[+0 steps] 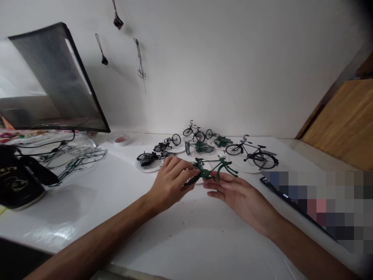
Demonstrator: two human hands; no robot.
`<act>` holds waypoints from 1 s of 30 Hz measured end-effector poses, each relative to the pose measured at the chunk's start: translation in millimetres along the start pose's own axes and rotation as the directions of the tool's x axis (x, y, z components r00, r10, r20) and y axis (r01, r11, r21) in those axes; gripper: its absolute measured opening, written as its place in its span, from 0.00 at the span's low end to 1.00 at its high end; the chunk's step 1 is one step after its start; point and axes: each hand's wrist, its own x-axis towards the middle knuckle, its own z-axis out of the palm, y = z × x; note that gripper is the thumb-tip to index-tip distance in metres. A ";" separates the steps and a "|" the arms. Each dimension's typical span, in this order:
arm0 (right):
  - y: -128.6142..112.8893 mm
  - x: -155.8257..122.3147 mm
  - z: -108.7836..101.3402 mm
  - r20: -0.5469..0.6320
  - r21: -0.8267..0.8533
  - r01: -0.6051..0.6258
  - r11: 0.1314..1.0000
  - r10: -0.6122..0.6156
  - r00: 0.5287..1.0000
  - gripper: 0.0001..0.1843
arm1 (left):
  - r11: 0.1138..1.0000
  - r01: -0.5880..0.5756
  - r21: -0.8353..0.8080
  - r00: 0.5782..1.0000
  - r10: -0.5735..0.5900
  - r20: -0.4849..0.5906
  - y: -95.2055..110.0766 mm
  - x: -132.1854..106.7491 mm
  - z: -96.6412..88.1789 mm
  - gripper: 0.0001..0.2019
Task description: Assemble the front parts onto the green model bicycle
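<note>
A small green model bicycle frame (214, 168) without wheels hovers just above the white table (186, 233), held between both hands. My left hand (171, 181) pinches its rear end, fingers curled around a dark part. My right hand (236, 192) lies palm up under the frame's front, fingers stretched and touching it from below.
Several finished miniature bicycles stand behind on white discs, the largest a black one (252, 152) at the right. Green wire part frames (78, 159) lie at the left beside a black pouch (17, 179) and a monitor (52, 77). A dark flat device (279, 190) lies at the right.
</note>
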 end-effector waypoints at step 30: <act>-7.2 14.8 -39.9 -0.553 0.132 0.122 0.984 -0.029 0.832 0.12 | 0.894 0.412 -0.179 0.896 -0.360 0.260 -71.7 -19.7 12.0 0.05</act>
